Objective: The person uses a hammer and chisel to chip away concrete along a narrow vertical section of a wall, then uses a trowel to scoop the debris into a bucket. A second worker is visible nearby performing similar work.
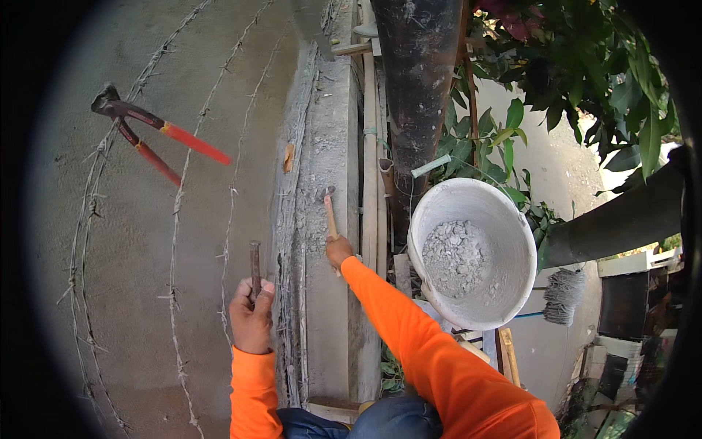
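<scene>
My left hand (251, 322) is closed around a rusty steel chisel (255, 265) with a flat, mushroomed head. It is held upright beside the rough inner edge of a concrete ledge (327, 307). Farther ahead, my right hand (338, 252) grips the wooden handle of a small hammer (331, 216). The hammer's dark head is down among grey mortar crumbs (311, 197) on the ledge. Whether the head touches the concrete, I cannot tell. The chisel's lower end is hidden in my left fist.
Red-handled pincers (139, 124) hang on strands of barbed wire (175, 241) at the left. A white bucket (521, 256) holding grey rubble (455, 252) is right of the ledge. Behind it rises a dark metal post (417, 80). Leafy branches (621, 95) and a grey brush (563, 296) are farther right.
</scene>
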A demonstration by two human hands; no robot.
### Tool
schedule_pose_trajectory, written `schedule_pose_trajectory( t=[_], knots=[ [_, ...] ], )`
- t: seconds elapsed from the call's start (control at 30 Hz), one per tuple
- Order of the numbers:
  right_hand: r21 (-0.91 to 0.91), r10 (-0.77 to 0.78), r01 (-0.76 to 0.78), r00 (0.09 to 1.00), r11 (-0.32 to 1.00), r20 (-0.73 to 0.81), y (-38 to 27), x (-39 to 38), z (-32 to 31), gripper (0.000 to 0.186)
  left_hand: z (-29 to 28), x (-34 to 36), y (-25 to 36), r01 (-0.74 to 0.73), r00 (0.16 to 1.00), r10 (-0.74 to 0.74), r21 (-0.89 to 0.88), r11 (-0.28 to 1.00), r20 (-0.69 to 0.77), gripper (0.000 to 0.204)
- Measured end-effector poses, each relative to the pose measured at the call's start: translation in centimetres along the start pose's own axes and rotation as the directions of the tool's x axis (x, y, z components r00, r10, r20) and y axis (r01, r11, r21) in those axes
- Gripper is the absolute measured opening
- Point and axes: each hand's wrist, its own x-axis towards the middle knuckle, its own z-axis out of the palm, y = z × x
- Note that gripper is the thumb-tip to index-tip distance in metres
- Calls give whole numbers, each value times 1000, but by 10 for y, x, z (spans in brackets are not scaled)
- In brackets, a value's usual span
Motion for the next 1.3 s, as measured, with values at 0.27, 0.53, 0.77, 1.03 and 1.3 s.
schedule_pose_trajectory(
  t=[0.27,0.53,0.77,1.03,1.3],
  knots=[
    [-23,-21,22,999,999,27,-9,15,7,50,-6,-12,22,-12,1000,12,-26,1000,7,12],
    [-54,-29,32,997,998,66,-7,-6,-2,50,-12,-20,39,-112,993,110,-52,992,-43,13],
    [-60,-104,100,992,993,-67,8,-12,-3,49,-9,-24,44,-74,993,67,-75,994,-95,12],
    [29,-212,217,970,976,-122,7,-8,2,48,-17,-27,42,-111,986,99,-85,990,-131,13],
    [-131,-111,122,990,984,89,3,-7,-11,53,-10,-21,50,-146,981,119,-173,974,-156,11]
  ],
)
